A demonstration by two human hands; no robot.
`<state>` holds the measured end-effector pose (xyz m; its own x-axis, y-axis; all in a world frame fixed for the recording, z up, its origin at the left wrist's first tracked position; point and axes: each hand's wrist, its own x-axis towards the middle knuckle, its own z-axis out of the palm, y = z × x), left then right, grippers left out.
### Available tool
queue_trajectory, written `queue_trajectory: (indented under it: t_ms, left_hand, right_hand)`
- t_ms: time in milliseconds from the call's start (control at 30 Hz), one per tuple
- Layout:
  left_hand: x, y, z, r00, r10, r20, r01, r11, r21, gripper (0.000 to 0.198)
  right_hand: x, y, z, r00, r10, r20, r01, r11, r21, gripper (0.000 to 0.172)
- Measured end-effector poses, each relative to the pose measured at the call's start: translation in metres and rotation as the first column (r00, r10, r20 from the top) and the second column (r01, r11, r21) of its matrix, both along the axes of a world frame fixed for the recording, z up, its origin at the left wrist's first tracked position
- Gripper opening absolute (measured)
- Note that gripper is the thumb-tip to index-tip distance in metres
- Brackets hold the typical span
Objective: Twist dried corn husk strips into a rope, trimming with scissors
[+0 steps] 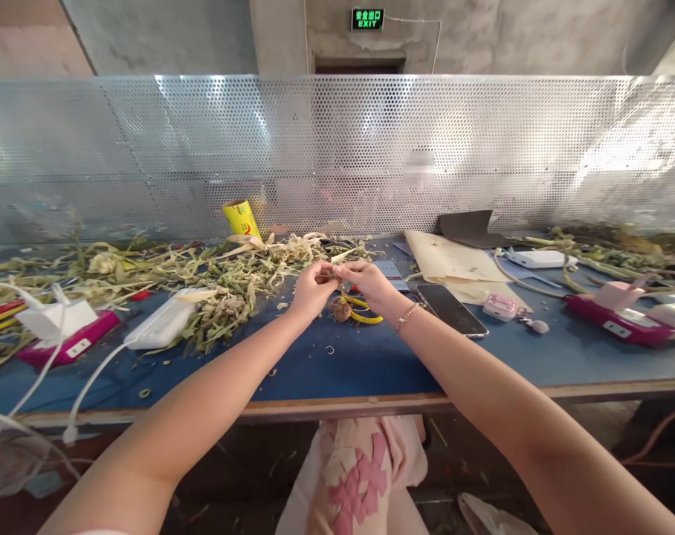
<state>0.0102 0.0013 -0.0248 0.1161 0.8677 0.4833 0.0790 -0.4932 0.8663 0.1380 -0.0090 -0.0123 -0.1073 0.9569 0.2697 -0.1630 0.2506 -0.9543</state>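
Note:
My left hand (311,288) and my right hand (367,282) meet above the blue table (337,364), both pinched on a small greenish-brown plant piece (333,275) held between their fingertips. A bracelet sits on my right wrist. Just under the hands lie yellow-handled scissors (363,310) and a small brown clump (342,310). A heap of pale green stalks and husks (220,275) spreads to the left of my hands.
A yellow roll (241,218) stands by the perforated metal screen (337,148). A black phone (452,310), papers (454,264), a pink case (499,306), white power banks (162,325) with cables and pink boxes (64,345) lie around. More stalks lie far right.

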Motion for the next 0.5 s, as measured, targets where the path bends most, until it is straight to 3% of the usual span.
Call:
queue_trajectory:
  t_ms: [400,500]
  left_hand:
    - [0.001,-0.0057,0.0066,0.993,0.017,0.117,0.003,0.985,-0.173,0.016]
    - [-0.0003,-0.0034,0.0049,0.994,0.039,0.1,-0.023,0.988,-0.155,0.017]
  right_hand:
    - [0.0015,-0.0025,0.0037,0.994,-0.092,0.059,0.095,0.993,-0.062,0.041]
    - [0.0046,0.0015,0.0009,0.953,-0.209,0.22,0.192,0.976,0.099,0.035]
